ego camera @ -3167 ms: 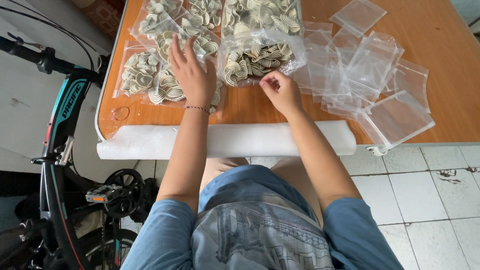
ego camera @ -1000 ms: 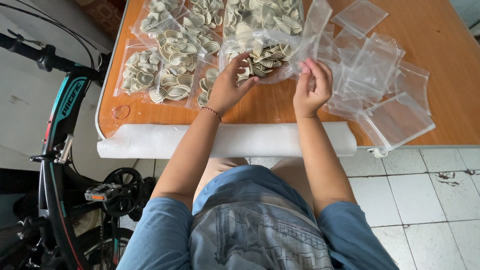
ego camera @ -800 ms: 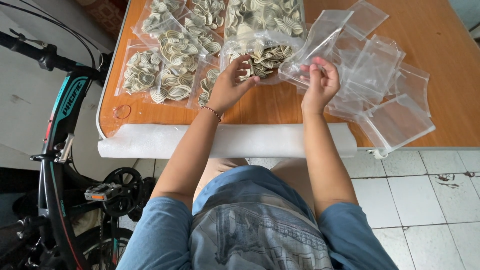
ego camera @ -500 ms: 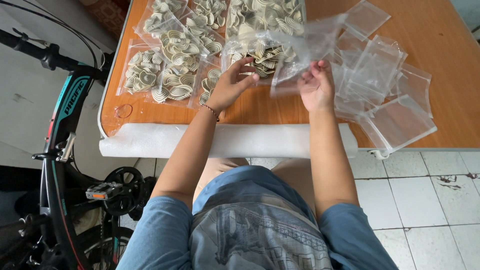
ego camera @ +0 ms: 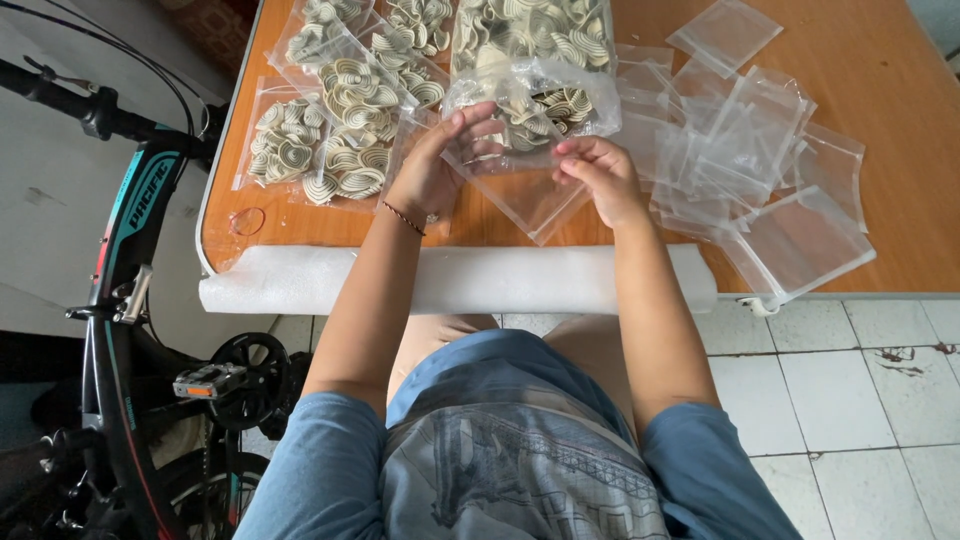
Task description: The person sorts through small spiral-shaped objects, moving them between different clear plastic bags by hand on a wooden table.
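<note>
While held above the wooden table (ego camera: 900, 70), the clear empty bag (ego camera: 525, 195) hangs slightly tilted, mouth up, bottom corner pointing down; left hand (ego camera: 435, 165) and right hand (ego camera: 600, 175) pinch its top edge.

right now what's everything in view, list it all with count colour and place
clear empty plastic bag: one, see-through, held between both hands above the table's near edge
clear bags filled with cream-and-olive swirled pieces: several, exact count unclear, far left and middle of the table
pile of empty clear plastic bags: many, see-through, right half of the table
orange-brown wooden table: one, across the top
white foam padding roll: one, along the table's near edge
black and teal bicycle: one, left of the table
white floor tiles: lower right
blue shirt sleeves and shorts: bottom centre
left hand: holds the bag's left side
right hand: pinches the bag's right edge
</note>
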